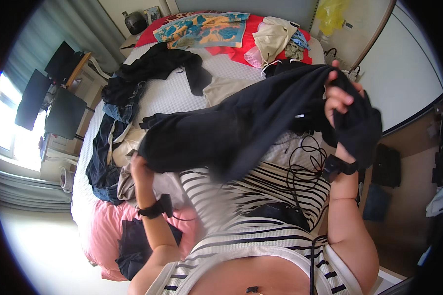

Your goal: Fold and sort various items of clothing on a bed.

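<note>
A black garment (214, 129), blurred in places, stretches in the air between my two hands. My left hand (142, 167) grips its lower left end. At the upper right, my right hand (339, 96) has hold of the other end, with a fold hanging over the wrist. Which part of the garment each hand holds cannot be made out. Beneath it, a beige cloth (225, 88) lies partly hidden on the white quilted bed (170, 92). Each wrist wears a black strap with a small device, and a loose black cable (306, 155) dangles by my right forearm.
Black clothing (162, 62) and jeans (107, 166) lie along the bed's left side. A pink quilt (103, 228) bulges at the near left corner. Farther back are a patterned cloth (206, 29) and a cream garment (273, 37). An open wardrobe (413, 162) stands at the right.
</note>
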The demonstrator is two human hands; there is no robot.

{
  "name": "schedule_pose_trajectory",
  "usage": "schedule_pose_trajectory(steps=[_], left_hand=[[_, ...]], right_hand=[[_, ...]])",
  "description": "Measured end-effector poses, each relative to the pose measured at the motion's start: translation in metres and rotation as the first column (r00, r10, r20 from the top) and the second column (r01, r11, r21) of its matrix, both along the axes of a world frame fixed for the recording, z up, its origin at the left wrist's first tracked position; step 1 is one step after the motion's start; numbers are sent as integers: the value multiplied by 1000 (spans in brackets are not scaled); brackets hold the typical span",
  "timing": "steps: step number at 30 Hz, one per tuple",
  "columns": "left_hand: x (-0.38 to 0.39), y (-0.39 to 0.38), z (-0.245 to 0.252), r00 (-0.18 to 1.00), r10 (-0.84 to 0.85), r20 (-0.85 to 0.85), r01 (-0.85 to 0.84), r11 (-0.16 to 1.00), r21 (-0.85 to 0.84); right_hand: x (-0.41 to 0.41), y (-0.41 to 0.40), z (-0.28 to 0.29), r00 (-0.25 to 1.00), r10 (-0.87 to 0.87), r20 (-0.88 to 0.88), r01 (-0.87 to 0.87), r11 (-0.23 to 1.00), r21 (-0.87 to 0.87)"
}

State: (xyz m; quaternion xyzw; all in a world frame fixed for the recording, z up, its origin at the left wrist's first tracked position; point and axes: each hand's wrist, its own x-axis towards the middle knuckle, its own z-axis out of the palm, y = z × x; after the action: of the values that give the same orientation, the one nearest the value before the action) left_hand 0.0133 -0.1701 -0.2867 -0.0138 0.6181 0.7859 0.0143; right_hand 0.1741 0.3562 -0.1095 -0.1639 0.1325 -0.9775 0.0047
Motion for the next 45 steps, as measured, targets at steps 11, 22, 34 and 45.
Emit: schedule_pose_trajectory(steps=[11,22,34,45], left_hand=[[65,10,71,793,124,-597,-291,937,-191],[92,-38,-100,964,123,234,-67,970,-235],[108,23,-57,828,-37,559,427,688,-586],[66,74,-2,942,-70,-328,-125,833,-539]], right_hand=[[-67,45,-45,997,-9,76,32,951,-306],[-170,-47,-214,642,249,725,-583,773,251],[-30,-131,-343,993,-88,-75,46,-290,956],[-74,-64,-183,959,-285,1,-39,-127,991]])
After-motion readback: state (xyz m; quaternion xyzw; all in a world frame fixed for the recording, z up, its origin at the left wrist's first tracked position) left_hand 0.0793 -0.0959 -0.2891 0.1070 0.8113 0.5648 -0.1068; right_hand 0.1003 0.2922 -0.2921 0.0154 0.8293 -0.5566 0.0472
